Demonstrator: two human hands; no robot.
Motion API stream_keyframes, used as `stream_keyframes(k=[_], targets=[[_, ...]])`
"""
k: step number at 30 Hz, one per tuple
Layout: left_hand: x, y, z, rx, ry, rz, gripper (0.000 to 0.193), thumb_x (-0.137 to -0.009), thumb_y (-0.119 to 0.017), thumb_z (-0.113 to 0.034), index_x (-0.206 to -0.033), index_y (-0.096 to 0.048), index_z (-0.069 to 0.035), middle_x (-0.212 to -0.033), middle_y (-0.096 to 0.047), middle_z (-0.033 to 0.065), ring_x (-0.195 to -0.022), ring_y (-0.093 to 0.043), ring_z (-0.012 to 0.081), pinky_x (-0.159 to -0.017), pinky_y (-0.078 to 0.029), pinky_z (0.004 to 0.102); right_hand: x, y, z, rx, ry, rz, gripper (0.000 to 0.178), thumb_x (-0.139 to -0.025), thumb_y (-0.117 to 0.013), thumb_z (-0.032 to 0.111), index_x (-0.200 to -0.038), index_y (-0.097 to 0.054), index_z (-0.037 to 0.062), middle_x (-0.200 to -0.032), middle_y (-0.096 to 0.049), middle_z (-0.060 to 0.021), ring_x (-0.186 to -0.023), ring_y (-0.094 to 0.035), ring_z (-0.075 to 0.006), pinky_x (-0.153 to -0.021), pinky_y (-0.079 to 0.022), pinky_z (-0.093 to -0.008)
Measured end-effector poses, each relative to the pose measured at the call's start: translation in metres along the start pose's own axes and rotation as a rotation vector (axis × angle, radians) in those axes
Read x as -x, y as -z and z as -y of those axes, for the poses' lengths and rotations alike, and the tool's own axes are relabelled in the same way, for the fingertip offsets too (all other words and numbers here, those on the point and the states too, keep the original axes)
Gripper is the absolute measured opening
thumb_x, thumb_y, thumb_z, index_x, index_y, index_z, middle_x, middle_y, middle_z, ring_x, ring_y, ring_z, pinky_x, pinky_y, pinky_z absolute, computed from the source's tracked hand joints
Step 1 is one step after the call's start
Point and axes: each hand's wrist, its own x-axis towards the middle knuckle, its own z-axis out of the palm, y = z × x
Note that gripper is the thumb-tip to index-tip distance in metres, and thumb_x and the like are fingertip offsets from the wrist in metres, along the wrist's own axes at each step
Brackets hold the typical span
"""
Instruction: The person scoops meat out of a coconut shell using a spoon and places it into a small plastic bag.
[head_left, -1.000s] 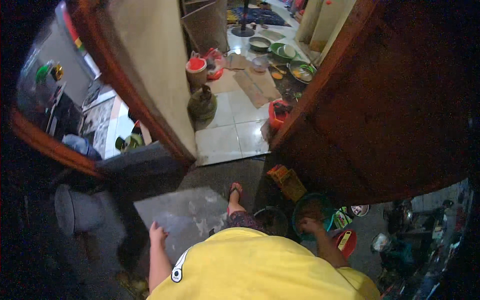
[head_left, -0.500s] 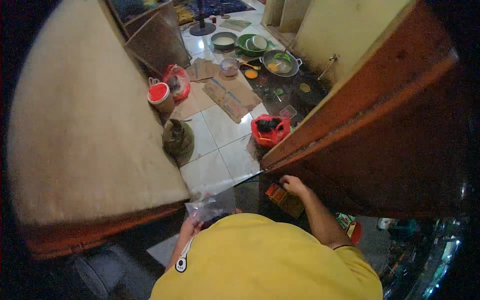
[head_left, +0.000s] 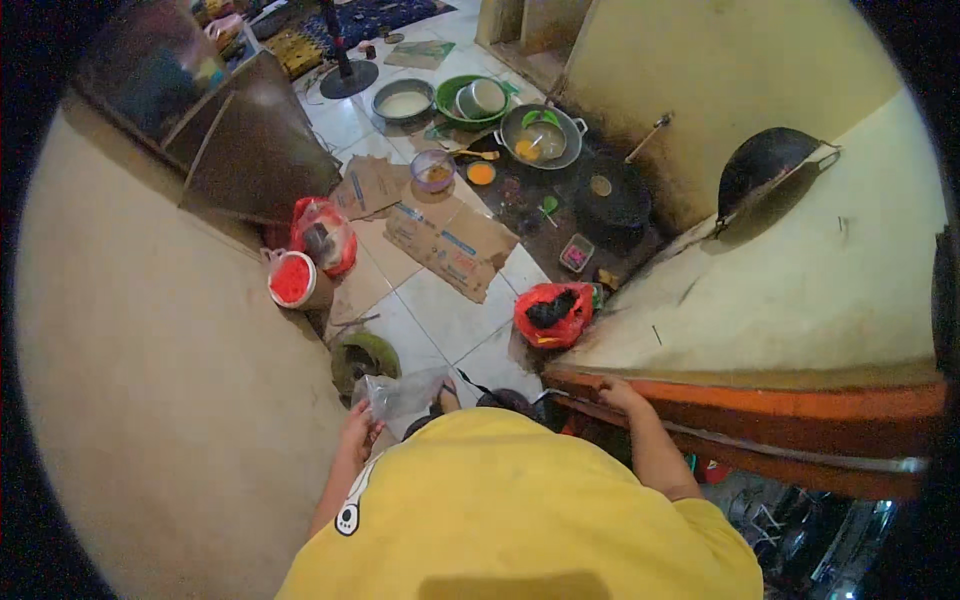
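My left hand (head_left: 361, 433) is closed on a clear plastic bag (head_left: 400, 396), which hangs out in front of my yellow shirt. Beyond the bag, a round olive-green object (head_left: 364, 362) lies on the tiles by the left wall. My right hand (head_left: 624, 397) is at the orange-brown door frame (head_left: 720, 405), its fingers loosely bent and seemingly touching the edge; nothing shows in them. In front of that hand sits a red plastic bag (head_left: 555, 316) with black lumps inside.
A white bucket (head_left: 292, 280) with red contents stands left beside another red bag (head_left: 325, 238). Flattened cardboard (head_left: 450, 245) covers tiles ahead. Farther on are a wok (head_left: 541, 137), a green basin (head_left: 470, 103), a grey basin (head_left: 404, 100) and a fan stand (head_left: 349, 78). A dark wok (head_left: 768, 178) hangs right.
My view has shifted forward and turned right; the right wall now shows. The plastic bag stays in my left hand. My right hand has left the red-and-yellow packet's side for the frame.
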Motion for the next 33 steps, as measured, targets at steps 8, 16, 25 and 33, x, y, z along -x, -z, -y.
stream_keyframes(k=[8,16,25,33], targets=[[-0.109,-0.017,-0.139,-0.003,-0.026,0.027,0.038,-0.079,-0.039,-0.011,-0.116,-0.031,-0.006,-0.088,-0.05,0.0093,-0.05,-0.047,0.0142,-0.041,-0.04,0.0199,-0.05,-0.022,0.008,0.118,-0.107,0.058,0.024,-0.063,-0.05,0.016,-0.085,-0.056,0.0074,-0.081,-0.056,-0.0147,-0.08,-0.053,-0.0246,-0.068,-0.041,-0.0329],[-0.172,-0.076,-0.271,-0.211,-0.011,-0.205,0.039,-0.077,-0.041,-0.011,-0.115,-0.032,-0.005,-0.091,-0.048,0.0108,-0.052,-0.048,0.0149,-0.045,-0.043,0.0227,-0.21,0.095,0.125,0.234,-0.072,0.003,0.02,-0.067,-0.051,0.02,-0.081,-0.057,0.0067,-0.078,-0.057,-0.0118,-0.067,-0.055,-0.0222,-0.063,-0.042,-0.0338],[-0.244,-0.096,-0.393,0.112,-0.138,-0.329,0.036,-0.076,-0.039,-0.008,-0.111,-0.035,-0.005,-0.08,-0.049,0.0096,-0.057,-0.05,0.0154,-0.048,-0.044,0.0223,-0.357,0.259,0.332,-0.1,0.252,-0.131,0.017,-0.066,-0.044,0.017,-0.067,-0.059,0.0079,-0.07,-0.057,-0.0112,-0.068,-0.054,-0.0225,-0.063,-0.042,-0.0319],[-0.324,-0.087,-0.484,0.136,-0.022,-0.286,0.024,-0.077,-0.034,-0.011,-0.098,-0.042,-0.004,-0.082,-0.049,0.0095,-0.062,-0.05,0.0163,-0.048,-0.045,0.0223,-0.432,0.255,0.393,0.023,0.127,-0.146,0.017,-0.069,-0.047,0.02,-0.074,-0.057,0.008,-0.067,-0.056,-0.0116,-0.063,-0.055,-0.0203,-0.058,-0.042,-0.0313]])
